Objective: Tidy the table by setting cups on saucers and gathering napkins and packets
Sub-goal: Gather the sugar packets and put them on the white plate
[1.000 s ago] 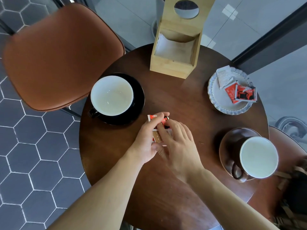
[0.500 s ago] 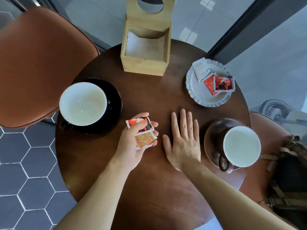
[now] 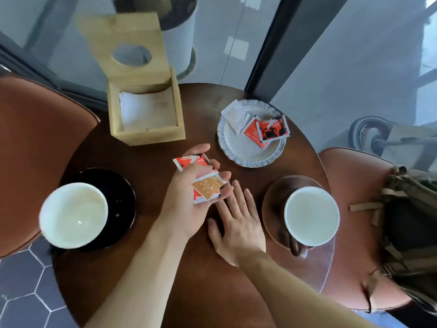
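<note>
A round dark wooden table (image 3: 146, 268) is seen from above, with a person's two bare forearms reaching in from the near edge.

The left hand (image 3: 189, 197) is raised over the middle of the table, fingers curled around a small stack of packets (image 3: 201, 178). A red and white packet sits at the far end of the stack, and an orange-brown one with white specks lies nearer, under the thumb. The right hand (image 3: 238, 226) lies flat on the tabletop just right of the left, palm down, fingers straight and slightly spread, holding nothing.

At the far right of the table stands a white plate with a scalloped blue rim (image 3: 248, 157). On its far side lie a white packet (image 3: 236, 118), a red packet (image 3: 253, 133) and a red and black packet showing a cup (image 3: 273, 130), overlapping one another.

At the far left stands a light wooden napkin box (image 3: 146, 131) with its lid, pierced by a round hole, tipped up and open. White napkins (image 3: 146, 110) lie inside.

On the left, a black cup with a white inside (image 3: 73, 214) sits on a black saucer (image 3: 120, 200). On the right, a brown cup with a white inside (image 3: 312, 215) sits on a brown saucer (image 3: 274, 204), handle pointing to the near side. Both cups look empty.

Brown leather chairs stand at the left (image 3: 42, 143) and at the right (image 3: 350, 185); a khaki strapped bag (image 3: 411, 228) rests on the right one.
</note>
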